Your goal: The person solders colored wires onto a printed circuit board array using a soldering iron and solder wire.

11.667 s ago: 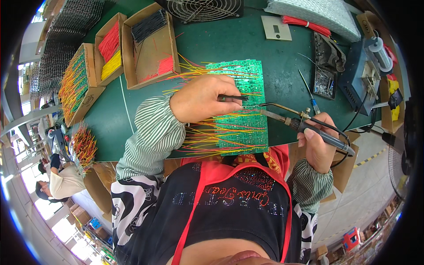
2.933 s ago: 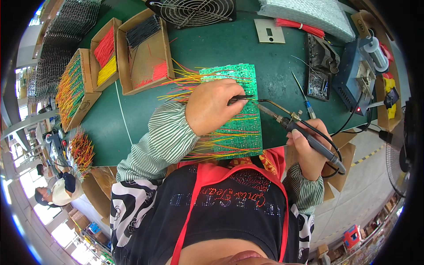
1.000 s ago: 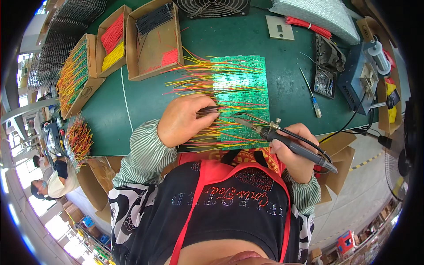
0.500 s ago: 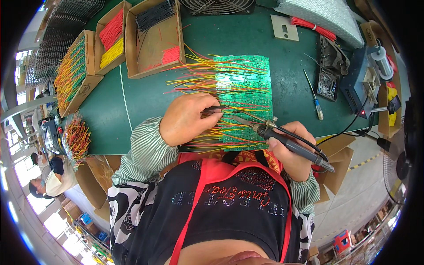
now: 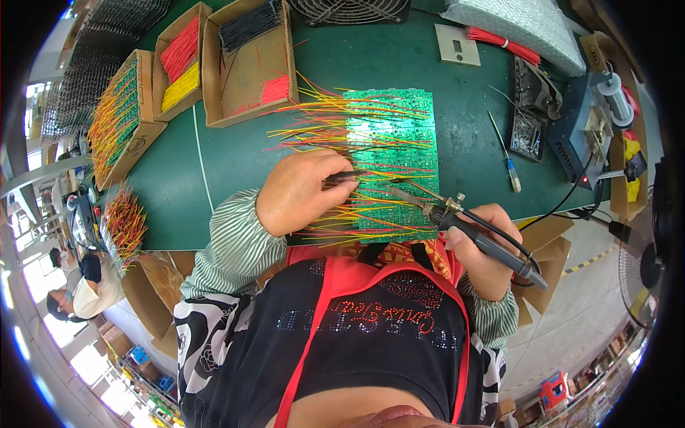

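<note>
Dark green surface [image 5: 464, 118], with a flat green circuit-board panel [image 5: 396, 153] near its front edge, red and yellow wires trailing off leftward. Left hand [image 5: 303, 191]: grip pinched on thin black wires [image 5: 345, 175]. Right hand [image 5: 479, 269]: grip wrapped round a grey-handled soldering iron [image 5: 494, 248]. Open brown cardboard boxes [image 5: 250, 75] back left, pale floor [image 5: 539, 328] lower right.

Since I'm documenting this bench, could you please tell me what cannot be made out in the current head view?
All in the head view:
Thin black wires: rear ends hidden by the left hand.
Flat green circuit-board panel: left edge partly hidden by that hand.
Grey-handled soldering iron: tip too small to tell whether it touches the panel.
Round metal fan grille: cut off by the upper edge.
</note>
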`<state>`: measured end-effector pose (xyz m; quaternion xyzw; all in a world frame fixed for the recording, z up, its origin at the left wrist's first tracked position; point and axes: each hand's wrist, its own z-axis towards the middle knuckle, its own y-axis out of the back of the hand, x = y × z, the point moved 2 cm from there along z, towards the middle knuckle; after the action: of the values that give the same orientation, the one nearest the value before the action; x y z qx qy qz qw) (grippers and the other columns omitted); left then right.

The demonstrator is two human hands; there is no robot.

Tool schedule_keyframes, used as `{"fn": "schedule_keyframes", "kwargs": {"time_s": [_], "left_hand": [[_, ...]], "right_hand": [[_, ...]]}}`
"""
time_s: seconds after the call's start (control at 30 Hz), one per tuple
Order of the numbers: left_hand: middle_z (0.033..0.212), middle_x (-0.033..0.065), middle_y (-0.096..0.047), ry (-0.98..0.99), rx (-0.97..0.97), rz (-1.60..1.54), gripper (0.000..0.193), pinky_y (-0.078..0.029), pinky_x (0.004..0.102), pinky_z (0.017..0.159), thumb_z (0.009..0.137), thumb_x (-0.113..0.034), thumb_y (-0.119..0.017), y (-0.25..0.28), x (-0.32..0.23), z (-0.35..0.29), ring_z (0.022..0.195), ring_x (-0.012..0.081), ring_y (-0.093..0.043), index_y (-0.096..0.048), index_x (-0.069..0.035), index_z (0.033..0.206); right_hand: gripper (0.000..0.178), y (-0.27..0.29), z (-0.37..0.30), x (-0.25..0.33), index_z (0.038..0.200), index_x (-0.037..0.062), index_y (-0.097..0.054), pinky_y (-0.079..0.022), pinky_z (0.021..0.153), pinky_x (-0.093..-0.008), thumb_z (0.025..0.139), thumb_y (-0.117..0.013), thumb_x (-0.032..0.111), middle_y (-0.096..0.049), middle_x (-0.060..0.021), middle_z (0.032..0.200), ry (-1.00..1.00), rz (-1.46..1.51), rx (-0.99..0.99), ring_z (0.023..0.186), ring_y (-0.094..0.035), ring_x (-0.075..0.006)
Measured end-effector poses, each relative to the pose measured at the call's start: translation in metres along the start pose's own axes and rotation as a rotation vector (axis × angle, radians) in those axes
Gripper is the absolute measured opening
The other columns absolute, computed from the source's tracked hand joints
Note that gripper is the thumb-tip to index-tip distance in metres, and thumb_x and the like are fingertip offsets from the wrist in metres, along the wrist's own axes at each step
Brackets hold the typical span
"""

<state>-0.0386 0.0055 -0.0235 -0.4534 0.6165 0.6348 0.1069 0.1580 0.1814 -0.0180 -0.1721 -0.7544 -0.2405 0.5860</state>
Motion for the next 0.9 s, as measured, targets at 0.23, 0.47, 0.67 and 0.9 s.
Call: {"fn": "schedule_keyframes", "kwargs": {"time_s": [0.23, 0.47, 0.67, 0.9], "left_hand": [[0.078, 0.0098, -0.059, -0.019, -0.49, 0.37, 0.01, -0.047, 0.0357, 0.063, 0.08, -0.014, -0.062, 0.039, -0.02, -0.008, 0.073, 0.0273, -0.059, -0.062, -0.004, 0.084], [0.076, 0.0102, -0.055, -0.135, -0.065, 0.096, 0.014, -0.045, 0.0403, 0.062, 0.08, -0.018, -0.062, -0.012, -0.021, 0.011, 0.07, 0.03, -0.056, -0.061, -0.004, 0.081], [0.076, 0.0108, -0.056, -0.11, -0.002, 0.119, 0.015, -0.045, 0.0414, 0.062, 0.079, -0.019, -0.061, -0.015, -0.02, 0.018, 0.071, 0.0302, -0.057, -0.062, -0.004, 0.08], [0.076, 0.0111, -0.056, -0.1, 0.002, 0.131, 0.015, -0.045, 0.0415, 0.062, 0.079, -0.018, -0.061, -0.016, -0.02, 0.019, 0.07, 0.0301, -0.057, -0.062, -0.003, 0.079]], "right_hand": [[0.019, 0.005, -0.008, -0.002, 0.083, -0.0006, -0.059, -0.047, 0.058, -0.0216, 0.069, -0.07, 0.004, -0.064, -0.0043, 0.071, -0.034, 0.007, -0.056, 0.062, -0.057, -0.0064], [0.017, 0.006, -0.008, -0.005, 0.083, -0.0006, -0.059, -0.047, 0.058, -0.0217, 0.07, -0.07, 0.003, -0.063, -0.0041, 0.071, -0.04, 0.033, -0.065, 0.062, -0.057, -0.0065], [0.018, 0.003, -0.006, -0.009, 0.083, -0.0006, -0.058, -0.047, 0.057, -0.0215, 0.07, -0.071, 0.005, -0.063, -0.0038, 0.069, -0.051, 0.047, -0.069, 0.061, -0.056, -0.0063], [0.017, 0.002, -0.002, -0.01, 0.08, 0.0, -0.058, -0.046, 0.056, -0.0215, 0.07, -0.07, 0.005, -0.063, -0.0038, 0.068, 0.006, -0.031, -0.044, 0.059, -0.056, -0.006]]}}
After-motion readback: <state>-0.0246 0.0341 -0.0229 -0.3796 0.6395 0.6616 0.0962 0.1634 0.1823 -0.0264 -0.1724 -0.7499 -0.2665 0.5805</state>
